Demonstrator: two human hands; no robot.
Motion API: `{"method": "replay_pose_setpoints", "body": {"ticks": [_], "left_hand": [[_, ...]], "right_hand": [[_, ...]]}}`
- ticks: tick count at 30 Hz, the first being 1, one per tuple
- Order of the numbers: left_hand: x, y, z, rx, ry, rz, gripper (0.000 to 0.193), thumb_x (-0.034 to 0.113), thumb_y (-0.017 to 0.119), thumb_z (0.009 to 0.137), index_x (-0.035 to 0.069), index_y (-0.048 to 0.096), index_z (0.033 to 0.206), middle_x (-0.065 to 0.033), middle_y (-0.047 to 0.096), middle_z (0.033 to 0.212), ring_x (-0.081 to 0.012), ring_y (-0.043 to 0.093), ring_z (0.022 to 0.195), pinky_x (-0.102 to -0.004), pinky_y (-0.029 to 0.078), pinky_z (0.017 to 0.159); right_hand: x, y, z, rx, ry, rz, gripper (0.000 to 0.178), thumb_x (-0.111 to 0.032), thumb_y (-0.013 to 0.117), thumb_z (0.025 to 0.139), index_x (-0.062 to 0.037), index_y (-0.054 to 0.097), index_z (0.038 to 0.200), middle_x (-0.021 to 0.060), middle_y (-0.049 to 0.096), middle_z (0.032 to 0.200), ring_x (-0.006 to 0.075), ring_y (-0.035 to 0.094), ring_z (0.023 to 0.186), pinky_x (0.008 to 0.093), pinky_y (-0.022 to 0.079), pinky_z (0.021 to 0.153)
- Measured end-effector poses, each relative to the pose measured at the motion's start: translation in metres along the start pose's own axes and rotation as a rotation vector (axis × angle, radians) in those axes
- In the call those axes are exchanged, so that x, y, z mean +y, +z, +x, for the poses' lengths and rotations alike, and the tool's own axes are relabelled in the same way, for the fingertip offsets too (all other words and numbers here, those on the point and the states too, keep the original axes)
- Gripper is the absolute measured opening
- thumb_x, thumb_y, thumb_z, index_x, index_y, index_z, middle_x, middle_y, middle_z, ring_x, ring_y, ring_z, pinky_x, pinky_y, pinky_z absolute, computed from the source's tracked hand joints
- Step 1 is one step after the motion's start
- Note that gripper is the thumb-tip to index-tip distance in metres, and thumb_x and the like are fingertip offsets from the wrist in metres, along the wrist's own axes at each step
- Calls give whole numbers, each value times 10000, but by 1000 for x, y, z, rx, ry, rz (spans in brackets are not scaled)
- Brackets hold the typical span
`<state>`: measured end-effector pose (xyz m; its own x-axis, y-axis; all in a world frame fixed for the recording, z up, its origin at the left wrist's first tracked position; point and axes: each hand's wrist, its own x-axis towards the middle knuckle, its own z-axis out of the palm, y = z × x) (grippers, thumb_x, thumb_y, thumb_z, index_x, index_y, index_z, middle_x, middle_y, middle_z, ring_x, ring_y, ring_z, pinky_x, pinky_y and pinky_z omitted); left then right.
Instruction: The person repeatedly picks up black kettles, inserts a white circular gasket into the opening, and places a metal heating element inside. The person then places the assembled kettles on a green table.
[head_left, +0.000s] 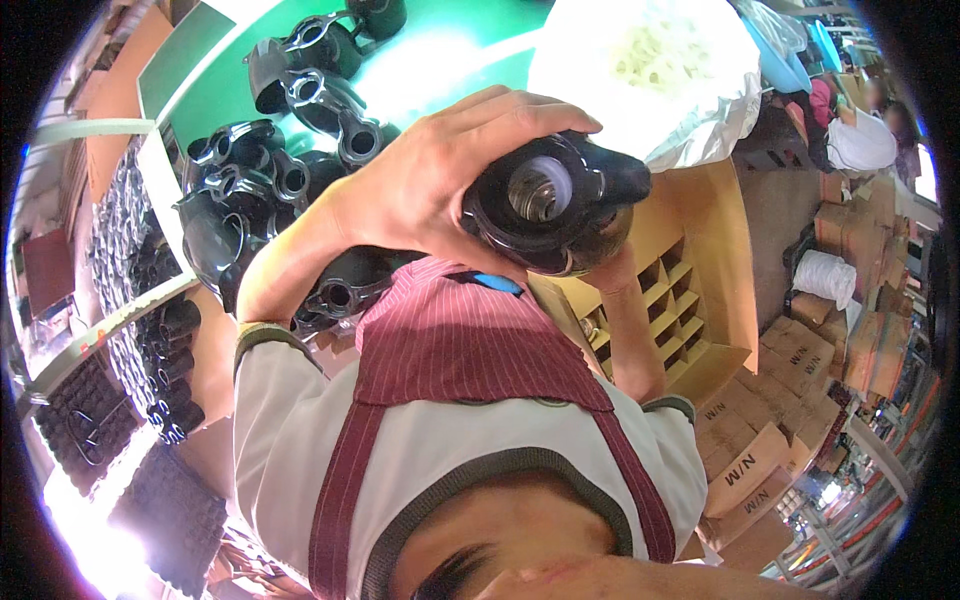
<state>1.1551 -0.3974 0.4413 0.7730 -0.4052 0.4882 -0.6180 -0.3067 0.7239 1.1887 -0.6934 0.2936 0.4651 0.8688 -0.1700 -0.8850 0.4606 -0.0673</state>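
My left hand [440, 165] is wrapped around the side of a glossy black jug [525, 235], its fingers over the top edge and the thumb underneath. The jug's round mouth faces up, with a pale ring [545, 185] and a shiny inside showing. A spout-like or handle-like part juts out to the right. My right hand [615, 270] reaches up to the jug's lower right side; its fingers are hidden behind the jug. Several similar black plastic parts with ring-shaped ends [325, 105] lie on the green table [430, 60] beyond and left of my left arm.
A white plastic-lined container [580, 75] of small pale pieces stands at the far right of the table. Below it is an open cardboard box [730, 260] with dividers. Stacked cartons [740, 440] stand at right. More black parts [150, 330] crowd racks at left.
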Motion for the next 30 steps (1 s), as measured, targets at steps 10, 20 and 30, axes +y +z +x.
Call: {"method": "replay_pose_setpoints", "body": {"ticks": [10,20,30], "left_hand": [[8,-11,7,-64,94,-30,966,295,931,570,-16,504,1378,-192,564,1368,-359,551,1252,-453,425,1063],[31,-10,16,-22,20,60,1027,234,967,527,-16,486,1401,-177,531,1402,-335,536,1278,-412,411,1093],[50,1,20,-56,15,111,1013,234,950,550,1,472,1412,-187,545,1376,-361,553,1240,-432,439,1064]], "right_hand": [[11,-13,-2,48,-94,-250,516,-205,650,946,-93,466,1416,103,520,1429,265,530,1282,448,462,1092],[11,-35,-13,-54,-180,-292,492,-186,681,927,-69,516,1376,115,554,1396,268,575,1239,431,539,1017],[-8,-9,18,146,-409,-438,552,-172,727,889,-55,499,1378,115,585,1346,242,604,1194,403,578,961]]}}
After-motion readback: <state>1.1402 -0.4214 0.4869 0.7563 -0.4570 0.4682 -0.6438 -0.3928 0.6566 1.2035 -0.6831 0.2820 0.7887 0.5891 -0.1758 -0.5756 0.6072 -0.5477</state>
